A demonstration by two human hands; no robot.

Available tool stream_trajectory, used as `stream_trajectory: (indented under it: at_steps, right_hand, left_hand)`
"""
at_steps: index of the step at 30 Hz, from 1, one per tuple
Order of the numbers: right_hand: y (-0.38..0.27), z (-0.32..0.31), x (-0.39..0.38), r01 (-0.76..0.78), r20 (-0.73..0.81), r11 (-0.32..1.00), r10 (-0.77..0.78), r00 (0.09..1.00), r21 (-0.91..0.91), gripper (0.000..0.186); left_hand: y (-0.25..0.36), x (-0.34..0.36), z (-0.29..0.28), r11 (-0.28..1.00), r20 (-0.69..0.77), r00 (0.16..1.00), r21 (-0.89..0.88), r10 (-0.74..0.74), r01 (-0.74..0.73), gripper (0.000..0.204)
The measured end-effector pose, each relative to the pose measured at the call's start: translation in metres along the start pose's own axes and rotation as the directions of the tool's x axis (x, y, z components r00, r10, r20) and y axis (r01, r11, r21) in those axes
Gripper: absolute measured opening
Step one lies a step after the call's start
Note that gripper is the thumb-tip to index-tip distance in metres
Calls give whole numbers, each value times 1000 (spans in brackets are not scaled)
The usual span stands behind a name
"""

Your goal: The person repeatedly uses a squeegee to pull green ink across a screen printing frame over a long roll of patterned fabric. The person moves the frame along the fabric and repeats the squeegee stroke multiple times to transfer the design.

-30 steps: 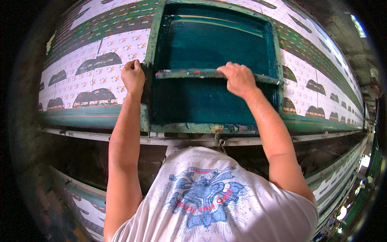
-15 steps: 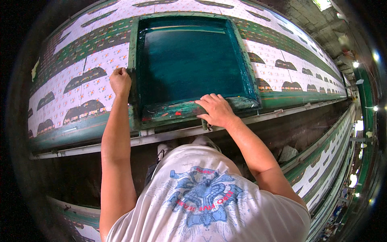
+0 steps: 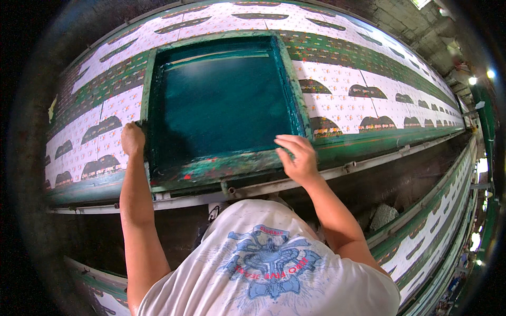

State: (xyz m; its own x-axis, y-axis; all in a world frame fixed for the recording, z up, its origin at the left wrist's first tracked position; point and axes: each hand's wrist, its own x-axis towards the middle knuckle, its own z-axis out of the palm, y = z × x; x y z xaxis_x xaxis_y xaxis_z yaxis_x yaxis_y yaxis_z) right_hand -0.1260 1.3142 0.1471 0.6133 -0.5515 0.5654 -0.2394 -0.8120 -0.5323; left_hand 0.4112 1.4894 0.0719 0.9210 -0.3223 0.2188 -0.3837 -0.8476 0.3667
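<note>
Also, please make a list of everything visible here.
Long table: 1, green, across the view
Patterned sheets: many, white and orange, on table
Frame: 1, stained green, on table
Mesh: 1, dark teal, inside frame
Bar: 1, green with red spots, frame's near side
Rail: 1, whitish, along table's near edge
Second table: 1, green, lower right
Lights: several, white, upper right
Shirt: 1, printed white, bottom centre
Left hand: 1, bare, curled, frame's left edge
Right hand: 1, bare, open, frame's near right corner

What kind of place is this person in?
It looks like a printing workshop, probably for fabric or paper. You can see a green-framed screen lying on a long green-edged table with rows of white patterned pieces.
</note>
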Motion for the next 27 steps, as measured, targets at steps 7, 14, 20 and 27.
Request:
stream_trajectory:
  at_steps: [7, 14, 20, 27]
  right_hand:
    - [120, -66, -50, -817, 199, 516, 799, 567, 257, 44]
    - [124, -73, -45, -926, 518, 1, 828, 213, 378, 56]
    - [126, -51, -48, -882, 404, 222, 823, 398, 416, 56]
    - [113, -44, -47, -884, 282, 124, 920, 272, 451, 58]
  left_hand:
    - [5, 3, -7, 963, 28, 980, 197, -195, 185, 61]
    - [4, 13, 3, 961, 7, 989, 238, -146, 140, 58]
    - [-35, 29, 14, 994, 39, 994, 21, -106, 106, 63]
    - [-33, 29, 15, 923, 164, 967, -304, -195, 238, 88]
